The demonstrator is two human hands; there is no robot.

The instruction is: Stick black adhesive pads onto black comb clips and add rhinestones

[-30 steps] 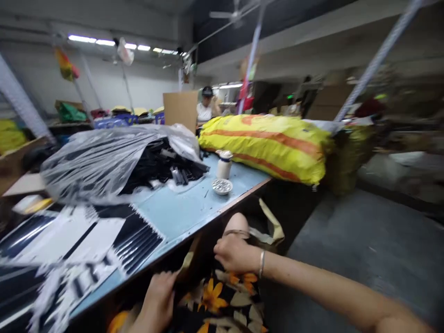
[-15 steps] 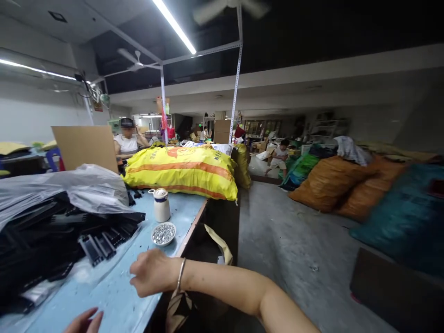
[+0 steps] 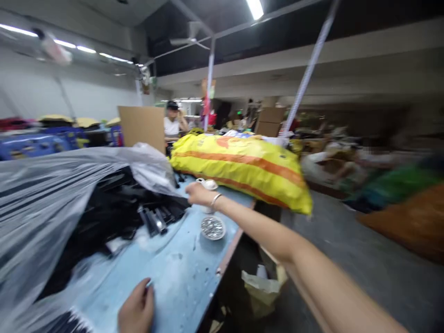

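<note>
My right hand (image 3: 199, 194) is stretched across the blue tabletop (image 3: 173, 270), fingers curled, in front of the white bottle (image 3: 210, 184); whether it grips anything is hidden by blur. Just nearer stands a round bowl (image 3: 212, 228) of small shiny metal pieces. At the bottom, my left hand (image 3: 137, 307) pinches with thumb and forefinger round something small and pale, too small to make out. Black plastic parts (image 3: 107, 215) lie heaped to the left under a clear plastic sheet (image 3: 45, 185).
A full yellow sack (image 3: 243, 166) lies across the far end of the table. Behind it, a person (image 3: 171, 122) sits beside a cardboard panel (image 3: 141, 127). An open bag (image 3: 262, 289) is below the table's right edge; an orange sack (image 3: 412, 222) rests on the floor.
The view has swung left. My right hand has reached forward past the bowl to beside the bottle. More of my left hand shows, its fingertips now together.
</note>
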